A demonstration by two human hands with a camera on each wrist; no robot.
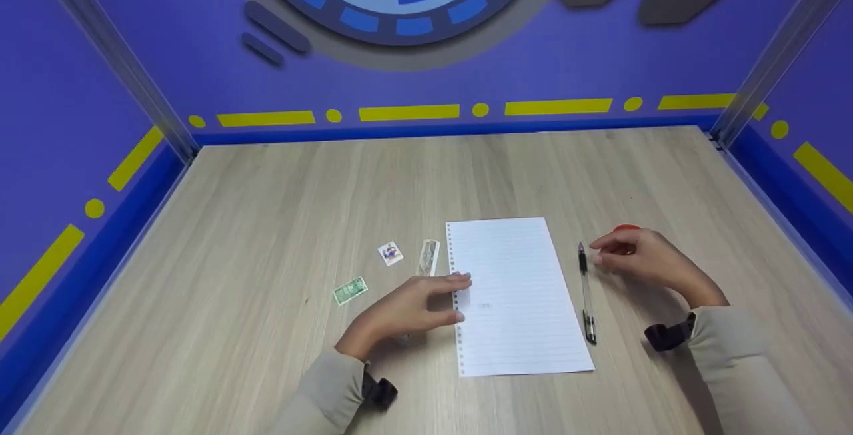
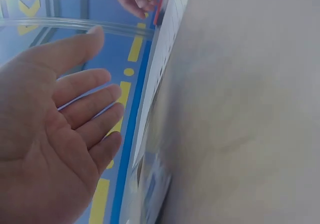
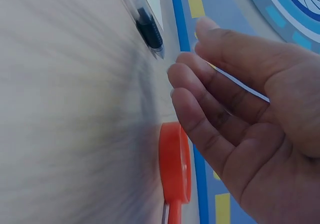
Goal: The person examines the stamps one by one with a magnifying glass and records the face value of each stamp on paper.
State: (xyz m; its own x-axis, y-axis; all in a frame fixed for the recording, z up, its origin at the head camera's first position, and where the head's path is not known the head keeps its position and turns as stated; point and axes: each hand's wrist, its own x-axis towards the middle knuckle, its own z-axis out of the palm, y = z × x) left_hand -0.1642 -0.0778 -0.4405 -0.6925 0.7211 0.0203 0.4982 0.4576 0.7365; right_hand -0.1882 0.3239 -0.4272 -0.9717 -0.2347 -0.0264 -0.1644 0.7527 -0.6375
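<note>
A white sheet of lined paper [image 1: 513, 335] with punched holes along its left edge lies on the table. My left hand [image 1: 406, 308] hovers at that holed edge, its fingers extended and nothing in them; the left wrist view shows its bare palm. To the right of the sheet lies a clear pen [image 1: 586, 288] with a black grip, tip pointing away. My right hand [image 1: 643, 258] is just beside the pen tip, fingers loosely bent and holding nothing. Below those fingers in the right wrist view stands a red magnifying glass [image 3: 171, 161], mostly hidden by the hand in the head view.
Left of the sheet lie a small stamp with a picture [image 1: 390, 254], a green stamp [image 1: 350, 290] and a narrow pale slip [image 1: 428, 257] partly behind my left hand. Blue panels [image 1: 400, 95] with yellow marks border the wooden table [image 1: 300, 195].
</note>
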